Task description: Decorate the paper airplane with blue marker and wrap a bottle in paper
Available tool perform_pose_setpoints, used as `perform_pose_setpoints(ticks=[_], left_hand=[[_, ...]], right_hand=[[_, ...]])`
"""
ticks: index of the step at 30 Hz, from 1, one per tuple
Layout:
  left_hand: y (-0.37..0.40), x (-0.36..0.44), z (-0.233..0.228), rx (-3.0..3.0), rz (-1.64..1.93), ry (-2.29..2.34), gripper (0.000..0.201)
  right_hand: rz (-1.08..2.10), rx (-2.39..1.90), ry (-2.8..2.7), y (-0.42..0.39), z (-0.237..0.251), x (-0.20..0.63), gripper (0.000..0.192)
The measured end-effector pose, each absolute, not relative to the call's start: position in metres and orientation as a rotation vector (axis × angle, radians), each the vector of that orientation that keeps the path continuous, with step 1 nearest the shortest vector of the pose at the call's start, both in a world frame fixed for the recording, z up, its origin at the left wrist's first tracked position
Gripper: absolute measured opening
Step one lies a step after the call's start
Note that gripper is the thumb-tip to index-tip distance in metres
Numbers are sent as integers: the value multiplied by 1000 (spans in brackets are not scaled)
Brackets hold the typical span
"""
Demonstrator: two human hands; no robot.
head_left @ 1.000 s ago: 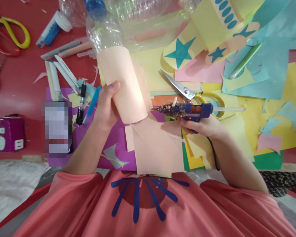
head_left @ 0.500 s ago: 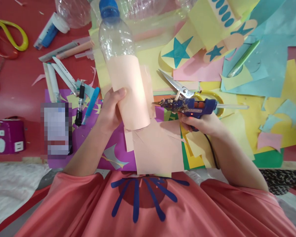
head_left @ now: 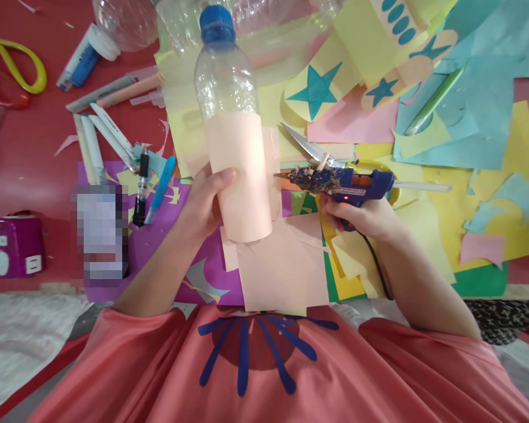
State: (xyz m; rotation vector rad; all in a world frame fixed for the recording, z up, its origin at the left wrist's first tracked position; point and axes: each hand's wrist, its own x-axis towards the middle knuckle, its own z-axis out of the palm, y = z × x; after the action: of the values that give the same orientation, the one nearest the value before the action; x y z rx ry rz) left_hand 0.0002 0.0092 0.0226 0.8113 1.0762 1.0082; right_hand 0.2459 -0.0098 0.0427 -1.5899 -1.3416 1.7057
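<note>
My left hand (head_left: 209,197) is wrapped round a clear plastic bottle (head_left: 226,79) with a blue cap, its thumb lying across the front. A peach paper sleeve (head_left: 242,176) covers the bottle's lower part. The bottle is close to upright in the view, leaning slightly. My right hand (head_left: 357,214) grips a blue hot glue gun (head_left: 357,183) with a small red light lit and a glue stick out of its back. The nozzle points left, a little apart from the sleeve. Behind the gun lie scissors (head_left: 306,144) with yellow handles, partly hidden. Peach paper (head_left: 284,264) lies below the bottle.
Pens and markers (head_left: 114,132), a glue bottle (head_left: 86,59) and a phone (head_left: 99,235) lie left. A purple box-like object (head_left: 12,245) sits at the far left. Yellow paper with a teal star (head_left: 317,91) stands at the back; blue paper scraps (head_left: 467,123) lie right.
The bottle has moved slightly right and nearer to me, and stands straighter. My left hand has gone with it. The glue gun has shifted slightly right.
</note>
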Motion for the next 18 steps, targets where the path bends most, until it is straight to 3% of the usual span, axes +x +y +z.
perform_pose_setpoints(ticks=[18], left_hand=[[16,-5,18,754,1147,1109,45]], right_hand=[[1715,-1638,-1566,-12,41,248,13]])
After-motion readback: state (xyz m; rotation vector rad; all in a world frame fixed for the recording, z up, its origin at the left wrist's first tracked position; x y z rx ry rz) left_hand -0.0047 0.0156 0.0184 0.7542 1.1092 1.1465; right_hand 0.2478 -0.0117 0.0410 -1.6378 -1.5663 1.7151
